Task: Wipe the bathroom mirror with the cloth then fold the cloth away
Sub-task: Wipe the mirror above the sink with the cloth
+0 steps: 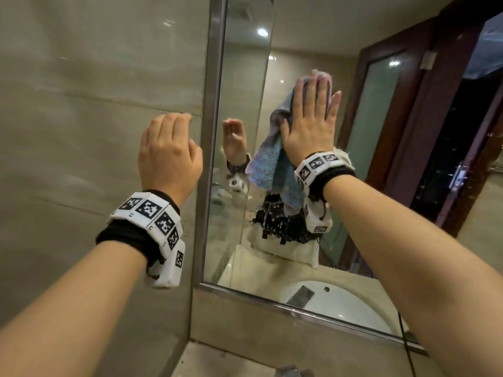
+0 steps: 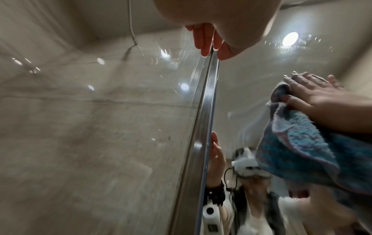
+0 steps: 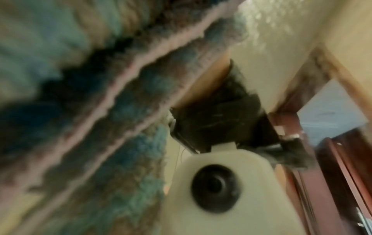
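Observation:
The bathroom mirror (image 1: 245, 77) hangs in a steel frame (image 1: 211, 131) on the tiled wall. My right hand (image 1: 310, 118) lies flat with straight fingers on a blue and pink cloth (image 1: 268, 164), pressing it against the glass at upper middle. The cloth's lower part hangs loose below my palm. My left hand (image 1: 170, 148) holds nothing, its fingers loosely bent, touching the wall beside the frame. In the left wrist view the left hand's fingertips (image 2: 205, 47) rest at the frame (image 2: 203, 127), with the cloth (image 2: 298, 151) and right hand (image 2: 314, 95) to the right. The blurred right wrist view shows the cloth (image 3: 100, 111) close up.
Beige tiled wall (image 1: 95, 104) fills the left side. The mirror reflects a white basin (image 1: 340, 303), a dark wooden door (image 1: 408, 104) and the person. A stone counter (image 1: 217, 360) lies below the frame. A thin black cable (image 1: 405, 338) runs down at lower right.

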`<state>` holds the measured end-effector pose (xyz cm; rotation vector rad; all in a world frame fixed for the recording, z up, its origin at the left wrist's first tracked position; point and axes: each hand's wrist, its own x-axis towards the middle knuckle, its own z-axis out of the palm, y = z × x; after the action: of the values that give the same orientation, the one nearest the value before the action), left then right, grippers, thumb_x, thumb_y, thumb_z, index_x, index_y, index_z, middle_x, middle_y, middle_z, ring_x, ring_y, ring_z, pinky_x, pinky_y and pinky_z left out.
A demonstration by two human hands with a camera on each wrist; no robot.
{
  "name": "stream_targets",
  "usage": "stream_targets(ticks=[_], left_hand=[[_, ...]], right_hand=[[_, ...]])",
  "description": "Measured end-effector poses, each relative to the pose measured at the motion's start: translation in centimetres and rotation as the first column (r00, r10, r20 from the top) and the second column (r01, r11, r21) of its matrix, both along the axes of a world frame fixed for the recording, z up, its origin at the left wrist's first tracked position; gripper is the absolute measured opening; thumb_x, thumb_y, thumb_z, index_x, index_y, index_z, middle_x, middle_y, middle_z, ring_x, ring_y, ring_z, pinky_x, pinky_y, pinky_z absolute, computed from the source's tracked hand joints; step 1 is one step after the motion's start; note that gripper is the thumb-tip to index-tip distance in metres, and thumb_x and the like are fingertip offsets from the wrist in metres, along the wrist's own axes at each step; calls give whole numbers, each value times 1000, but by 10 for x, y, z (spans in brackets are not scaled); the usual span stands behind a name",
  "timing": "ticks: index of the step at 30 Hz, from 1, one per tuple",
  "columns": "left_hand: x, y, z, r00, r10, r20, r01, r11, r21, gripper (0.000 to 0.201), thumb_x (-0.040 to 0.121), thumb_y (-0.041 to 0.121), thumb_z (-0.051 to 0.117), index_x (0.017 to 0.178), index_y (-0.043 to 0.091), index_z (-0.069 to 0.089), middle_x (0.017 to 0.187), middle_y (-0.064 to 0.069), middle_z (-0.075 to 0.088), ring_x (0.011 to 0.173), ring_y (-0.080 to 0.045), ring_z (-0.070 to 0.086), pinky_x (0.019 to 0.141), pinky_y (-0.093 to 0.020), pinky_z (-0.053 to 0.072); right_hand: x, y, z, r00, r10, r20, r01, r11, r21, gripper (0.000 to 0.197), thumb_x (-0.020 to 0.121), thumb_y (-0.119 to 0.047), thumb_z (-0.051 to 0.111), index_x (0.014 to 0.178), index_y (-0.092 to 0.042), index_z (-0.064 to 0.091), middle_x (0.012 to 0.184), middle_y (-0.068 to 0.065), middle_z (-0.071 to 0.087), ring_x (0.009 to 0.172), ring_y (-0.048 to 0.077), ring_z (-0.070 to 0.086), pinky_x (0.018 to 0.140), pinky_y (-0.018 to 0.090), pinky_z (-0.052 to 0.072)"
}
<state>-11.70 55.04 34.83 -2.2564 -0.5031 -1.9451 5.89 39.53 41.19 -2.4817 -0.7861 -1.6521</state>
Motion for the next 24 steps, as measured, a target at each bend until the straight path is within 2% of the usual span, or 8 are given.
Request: stream_targets(ticks=[5, 9, 11, 14, 18, 24], left_hand=[[10, 5, -49, 993, 16, -117, -18, 1000, -19, 39, 76, 12, 42, 110, 3, 58, 111, -17, 61, 106, -34, 50, 94, -43, 40], [18, 7, -76, 986, 24, -162, -29, 999, -30, 45, 74, 15, 37, 111, 1, 58, 114, -18, 60, 108, -35, 48, 98, -45, 41], [20, 10, -77, 987, 31, -155, -33, 999, -8, 44, 74, 14, 39, 112, 1, 58, 114, -19, 59, 108, -35, 47, 99, -44, 39], [21, 10, -77, 988, 55, -141, -54, 999, 5, 44, 73, 14, 39, 111, 1, 57, 114, -19, 59, 108, -33, 44, 100, -43, 37], [22, 12, -78, 988, 69, -136, -68, 998, 13, 44, 72, 13, 42, 112, 1, 57, 114, -19, 59, 109, -33, 42, 102, -39, 29], [21, 10, -78, 984, 84, -160, -79, 996, 37, 47, 70, 14, 40, 110, 0, 59, 111, -18, 60, 108, -29, 39, 102, -37, 29]], right_hand=[[-4, 30, -34, 998, 59, 37, -50, 975, -219, 72, 95, -51, 19, 148, -10, -6, 157, 13, -7, 145, 30, -6, 114, 49, -8], [-12, 62, -58, 984, 155, 93, -89, 861, -501, 67, 98, -48, 21, 149, -12, -4, 158, 9, -6, 146, 28, -6, 112, 51, -11], [-16, 72, -74, 985, 146, 87, -73, 826, -558, 66, 98, -46, 23, 149, -11, -2, 158, 8, -3, 146, 27, -3, 108, 50, -14], [-15, 75, -92, 987, 138, 84, -64, 812, -581, 66, 97, -45, 27, 149, -12, 3, 158, 7, 4, 146, 26, 5, 108, 50, -11], [-7, 58, -82, 976, 206, 72, -117, 772, -625, 65, 97, -47, 24, 150, -15, 2, 158, 7, 3, 146, 26, 3, 109, 51, -11], [4, 17, -64, 984, 155, 91, -99, 890, -444, 68, 95, -52, 21, 149, -18, -2, 159, 7, -4, 146, 25, -4, 112, 51, -13]])
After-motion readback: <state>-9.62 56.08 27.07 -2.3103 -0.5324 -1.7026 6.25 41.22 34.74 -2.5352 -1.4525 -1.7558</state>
